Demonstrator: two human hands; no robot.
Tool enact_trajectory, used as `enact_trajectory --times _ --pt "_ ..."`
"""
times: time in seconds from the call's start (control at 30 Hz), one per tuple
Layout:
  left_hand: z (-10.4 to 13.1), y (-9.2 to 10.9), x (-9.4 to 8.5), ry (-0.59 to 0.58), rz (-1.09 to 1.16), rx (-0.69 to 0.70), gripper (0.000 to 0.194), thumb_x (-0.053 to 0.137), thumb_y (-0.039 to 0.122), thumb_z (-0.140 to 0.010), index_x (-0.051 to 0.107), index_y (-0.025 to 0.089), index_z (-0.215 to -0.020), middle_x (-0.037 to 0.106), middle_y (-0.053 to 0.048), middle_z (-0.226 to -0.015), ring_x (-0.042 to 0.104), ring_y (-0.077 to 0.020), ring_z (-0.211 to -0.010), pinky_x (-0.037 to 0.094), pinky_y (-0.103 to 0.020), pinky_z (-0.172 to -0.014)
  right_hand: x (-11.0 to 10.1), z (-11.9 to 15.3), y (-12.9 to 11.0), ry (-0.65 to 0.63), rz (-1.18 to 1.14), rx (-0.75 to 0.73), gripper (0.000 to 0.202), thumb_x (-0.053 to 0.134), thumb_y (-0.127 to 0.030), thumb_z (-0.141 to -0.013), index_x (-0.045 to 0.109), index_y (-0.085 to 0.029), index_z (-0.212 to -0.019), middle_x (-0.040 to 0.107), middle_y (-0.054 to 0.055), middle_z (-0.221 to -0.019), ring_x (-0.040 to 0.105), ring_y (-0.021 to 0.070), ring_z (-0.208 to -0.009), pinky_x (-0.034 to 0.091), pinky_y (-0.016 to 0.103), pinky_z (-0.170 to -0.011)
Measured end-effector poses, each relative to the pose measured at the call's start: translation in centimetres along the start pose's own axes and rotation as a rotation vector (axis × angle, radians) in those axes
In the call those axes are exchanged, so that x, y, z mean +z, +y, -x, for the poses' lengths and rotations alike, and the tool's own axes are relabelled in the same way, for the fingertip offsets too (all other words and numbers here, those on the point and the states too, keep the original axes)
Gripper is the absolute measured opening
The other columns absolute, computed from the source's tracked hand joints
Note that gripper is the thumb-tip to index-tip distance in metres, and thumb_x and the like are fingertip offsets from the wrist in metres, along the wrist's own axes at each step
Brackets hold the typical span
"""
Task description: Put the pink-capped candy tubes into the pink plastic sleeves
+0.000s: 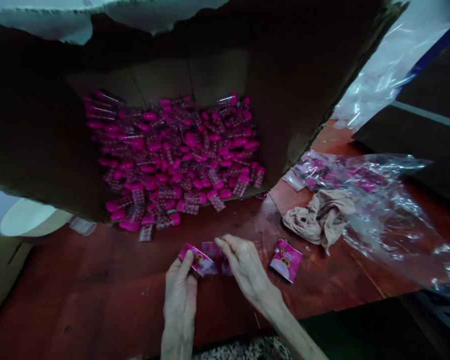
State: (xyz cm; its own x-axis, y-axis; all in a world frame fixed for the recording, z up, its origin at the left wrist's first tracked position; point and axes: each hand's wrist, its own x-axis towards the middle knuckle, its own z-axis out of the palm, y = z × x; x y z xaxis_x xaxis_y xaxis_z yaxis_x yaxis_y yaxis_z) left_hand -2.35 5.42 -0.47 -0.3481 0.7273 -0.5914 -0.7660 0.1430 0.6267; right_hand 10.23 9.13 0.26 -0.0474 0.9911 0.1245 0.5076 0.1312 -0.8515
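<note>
1. A pale, round-rimmed bowl is set at the far left, beside the box.
2. Rough-edged brown cardboard forms the box, its open side turned toward the hands. Clear, dotted tubes with smooth pink caps are heaped in it, a few at its front edge.
3. The left hand is raised over the red, worn table, fingers upward. A glossy pink packet is pinched under its thumb — tilted, in front of the box.
4. The right hand is held apart from the left, wrist bent, fingertips drawn together beside the packet; whether anything is gripped cannot be told.
5. A flat, four-sided second packet is laid on the table.
6. Beyond it, a crumpled beige cloth is bunched — soft, deeply folded — against a shiny, wrinkled clear bag.
</note>
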Motion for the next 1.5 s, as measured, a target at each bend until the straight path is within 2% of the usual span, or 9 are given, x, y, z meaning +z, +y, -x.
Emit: enact_trajectory --times 0.1,0.2,0.33,0.53,0.67,0.8,0.87,1.17,1.5 --pt "-0.4 0.7 -0.1 0.072 0.057 0.012 0.003 0.066 0.01 -0.07 0.066 0.011 -0.067 0.069 -0.004 -0.064 0.062 -0.0098 -0.059 0.051 -0.02 -0.066 0.5 -4.0 -0.1 0.049 0.203 0.052 0.016 0.047 -0.025 -0.085 0.061 -0.018 -0.087 0.062 0.007 -0.083 0.057 0.0203 -0.078 0.042 0.029 -0.068" --pt "-0.4 1.4 0.4 0.108 0.122 0.01 0.015 0.056 0.005 -0.076 0.065 0.012 -0.067 0.068 -0.003 -0.062 0.062 -0.0095 -0.057 0.052 -0.02 -0.063 2.1 -7.2 0.2 0.1 0.261 0.105 0.02 0.051 -0.022 -0.082 0.058 -0.015 -0.099 0.059 0.015 -0.1 0.054 0.0272 -0.091 0.041 0.034 -0.071" --pt "-0.5 2.3 1.5 0.165 0.201 -0.022 0.02 0.05 0.006 -0.081 0.063 0.014 -0.068 0.066 -0.001 -0.058 0.06 -0.0097 -0.05 0.048 -0.018 -0.047 3.8 -8.3 1.2 0.107 0.265 0.158 0.024 0.055 -0.019 -0.077 0.056 -0.012 -0.1 0.056 0.02 -0.109 0.053 0.0303 -0.097 0.039 0.036 -0.072" --pt "-1.1 3.6 2.0 0.177 0.26 -0.011 0.02 0.051 0.008 -0.081 0.06 0.012 -0.064 0.061 0.0 -0.056 0.054 -0.0076 -0.045 0.041 -0.016 -0.038 1.4 -5.2 1.5 -0.016 0.082 0.213 0.02 0.059 -0.035 -0.073 0.059 -0.015 -0.075 0.062 0.004 -0.063 0.057 0.0178 -0.059 0.039 0.026 -0.053" --pt "-1.2 3.7 2.3 0.166 0.281 0.028 0.018 0.052 0.009 -0.081 0.06 0.012 -0.066 0.062 0.001 -0.058 0.056 -0.0071 -0.049 0.043 -0.016 -0.042 0.0 -1.4 0.1 -0.087 -0.12 0.238 0.026 0.06 -0.041 -0.072 0.055 -0.016 -0.073 0.06 0.0 -0.061 0.054 0.0134 -0.054 0.04 0.022 -0.049" --pt "-0.9 3.3 2.9 0.158 0.288 0.041 0.021 0.049 0.008 -0.083 0.06 0.013 -0.066 0.063 0.001 -0.057 0.057 -0.0071 -0.05 0.045 -0.016 -0.046 0.1 1.5 -1.4 -0.104 -0.487 0.341 0.027 0.066 -0.039 -0.069 0.053 -0.016 -0.076 0.06 0.001 -0.069 0.054 0.0127 -0.058 0.042 0.023 -0.052" --pt "-0.7 3.0 3.2 0.115 0.286 0.061 0.02 0.049 0.01 -0.083 0.061 0.013 -0.067 0.064 0.0 -0.059 0.058 -0.0076 -0.051 0.047 -0.017 -0.052 0.3 2.3 -1.9 -0.101 -0.547 0.355 0.027 0.067 -0.038 -0.068 0.053 -0.017 -0.077 0.06 0.002 -0.072 0.054 0.0127 -0.059 0.043 0.024 -0.054" --pt "-0.1 2.0 4.1 0.049 0.226 0.077 0.019 0.055 0.022 -0.081 0.062 0.013 -0.066 0.064 -0.002 -0.059 0.056 -0.0094 -0.051 0.047 -0.02 -0.056 0.4 3.0 -2.4 -0.026 -0.42 0.285 0.024 0.065 -0.038 -0.071 0.053 -0.018 -0.075 0.056 -0.001 -0.068 0.051 0.0121 -0.059 0.043 0.022 -0.054" --pt "-0.2 1.9 4.4 0.043 0.234 0.03 0.024 0.05 0.022 -0.084 0.063 0.013 -0.066 0.064 -0.002 -0.06 0.057 -0.0098 -0.051 0.047 -0.021 -0.057 0.5 3.0 -2.3 -0.015 -0.344 0.237 0.021 0.063 -0.036 -0.073 0.054 -0.018 -0.075 0.056 0.0 -0.067 0.052 0.0121 -0.057 0.044 0.022 -0.053"
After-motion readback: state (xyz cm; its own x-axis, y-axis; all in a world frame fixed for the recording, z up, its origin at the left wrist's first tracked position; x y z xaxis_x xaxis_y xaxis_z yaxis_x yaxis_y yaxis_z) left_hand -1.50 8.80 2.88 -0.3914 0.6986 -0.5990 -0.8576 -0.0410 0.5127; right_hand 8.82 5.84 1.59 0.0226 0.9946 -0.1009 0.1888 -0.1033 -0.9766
